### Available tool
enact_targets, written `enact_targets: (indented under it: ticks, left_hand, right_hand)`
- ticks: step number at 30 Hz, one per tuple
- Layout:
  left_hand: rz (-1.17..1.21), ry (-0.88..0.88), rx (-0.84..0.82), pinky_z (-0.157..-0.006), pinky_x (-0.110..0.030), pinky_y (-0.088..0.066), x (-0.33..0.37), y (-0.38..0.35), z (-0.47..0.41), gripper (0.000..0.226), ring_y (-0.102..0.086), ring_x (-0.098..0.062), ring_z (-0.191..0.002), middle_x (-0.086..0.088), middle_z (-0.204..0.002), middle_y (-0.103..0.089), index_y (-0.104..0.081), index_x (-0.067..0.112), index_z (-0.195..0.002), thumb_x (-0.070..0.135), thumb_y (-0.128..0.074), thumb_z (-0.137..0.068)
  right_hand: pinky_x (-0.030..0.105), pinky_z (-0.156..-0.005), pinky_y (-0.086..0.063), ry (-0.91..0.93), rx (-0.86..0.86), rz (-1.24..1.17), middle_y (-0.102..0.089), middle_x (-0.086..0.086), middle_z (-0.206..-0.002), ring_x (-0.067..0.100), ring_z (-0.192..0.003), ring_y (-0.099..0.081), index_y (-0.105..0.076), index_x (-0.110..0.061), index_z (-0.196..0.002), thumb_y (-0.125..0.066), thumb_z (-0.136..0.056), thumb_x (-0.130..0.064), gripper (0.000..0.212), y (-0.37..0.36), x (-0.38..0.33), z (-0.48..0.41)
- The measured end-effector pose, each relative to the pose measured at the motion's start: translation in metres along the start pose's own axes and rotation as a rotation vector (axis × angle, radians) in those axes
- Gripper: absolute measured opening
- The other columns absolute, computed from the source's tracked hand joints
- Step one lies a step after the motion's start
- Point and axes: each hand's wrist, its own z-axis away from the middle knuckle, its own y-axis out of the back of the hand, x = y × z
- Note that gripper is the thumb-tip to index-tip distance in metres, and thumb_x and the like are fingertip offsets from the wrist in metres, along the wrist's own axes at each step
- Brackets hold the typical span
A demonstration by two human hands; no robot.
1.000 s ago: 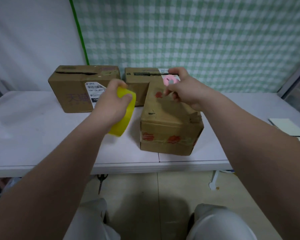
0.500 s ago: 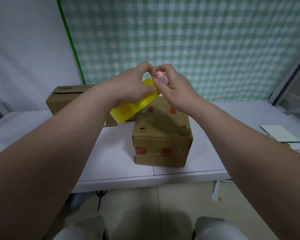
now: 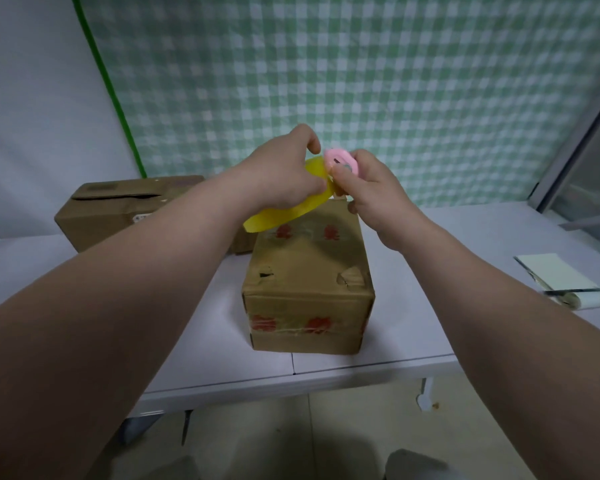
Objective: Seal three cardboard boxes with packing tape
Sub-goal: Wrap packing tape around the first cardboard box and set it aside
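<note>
Hands have met over near box (image 3: 305,289) — left hand (image 3: 281,171) grips tape roll (image 3: 278,216), right hand (image 3: 371,195) pinches pink tool (image 3: 338,158) — far box (image 3: 118,206) behind.

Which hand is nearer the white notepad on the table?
Right. Right hand, pinching a pink tool, is raised left of the notepad; left hand, gripping yellow tape, sits farther left.

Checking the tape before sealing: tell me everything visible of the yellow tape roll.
The yellow tape roll is a glossy, plastic-looking ring, tilted, held over the far end of the near cardboard box. The left hand grips it from above, hiding part. The right hand, pinching a small pink object, meets its upper edge.
</note>
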Motion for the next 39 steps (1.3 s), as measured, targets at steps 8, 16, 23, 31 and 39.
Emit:
enact_targets:
  ticks: [8,16,23,31,39]
  left_hand:
    - [0.072,-0.042,-0.016,-0.074,-0.037,-0.047,-0.014,-0.017,-0.016,0.042,-0.053,-0.021,-0.084,-0.005,-0.097,-0.055,-0.047,0.025,-0.122,0.03,-0.065,-0.085]
    - [0.027,-0.08,0.018,-0.071,-0.034,-0.043,-0.021,-0.03,-0.026,0.043,-0.051,-0.021,-0.087,-0.001,-0.099,-0.054,-0.046,0.023,-0.123,0.033,-0.064,-0.086]
    - [-0.054,-0.128,-0.009,-0.061,-0.03,-0.036,-0.033,-0.04,-0.022,0.046,-0.05,-0.019,-0.085,0.003,-0.101,-0.05,-0.042,0.025,-0.126,0.031,-0.065,-0.087]
    - [-0.265,-0.13,-0.009,-0.088,-0.036,-0.038,-0.048,-0.066,-0.006,0.049,-0.053,-0.027,-0.111,0.001,-0.114,-0.056,-0.041,0.022,-0.128,0.032,-0.065,-0.087]
    - [-0.161,-0.268,0.193,-0.08,-0.028,-0.034,-0.036,-0.078,0.045,0.022,-0.051,-0.019,-0.099,0.005,-0.096,-0.054,-0.062,0.018,-0.103,0.025,-0.068,-0.083]
  right_hand:
    - [0.011,-0.063,-0.04,-0.082,-0.079,-0.131,-0.055,-0.013,-0.092,-0.004,-0.078,-0.052,-0.055,-0.019,-0.107,-0.046,-0.1,-0.033,0.018,0.006,0.025,-0.013]
    - [0.023,-0.062,-0.035,0.085,0.107,0.122,-0.047,-0.004,-0.08,0.008,-0.069,-0.044,-0.054,-0.006,-0.096,-0.051,-0.098,-0.036,0.03,-0.006,0.038,-0.026]
    - [0.012,-0.06,-0.036,0.044,-0.029,0.091,-0.05,-0.013,-0.077,-0.006,-0.063,-0.047,-0.052,-0.026,-0.082,-0.047,-0.101,-0.033,0.02,-0.006,0.053,-0.02]
    - [0.041,-0.075,-0.048,0.075,-0.051,0.435,-0.063,0.002,-0.08,0.023,-0.081,-0.058,-0.056,-0.021,-0.077,-0.046,-0.079,-0.07,0.049,-0.004,0.073,-0.008]
    - [0.022,-0.073,-0.045,-0.156,-0.062,-0.007,-0.068,-0.007,-0.086,-0.003,-0.076,-0.059,-0.07,-0.021,-0.083,-0.051,-0.095,-0.046,0.033,0.015,0.065,0.065]
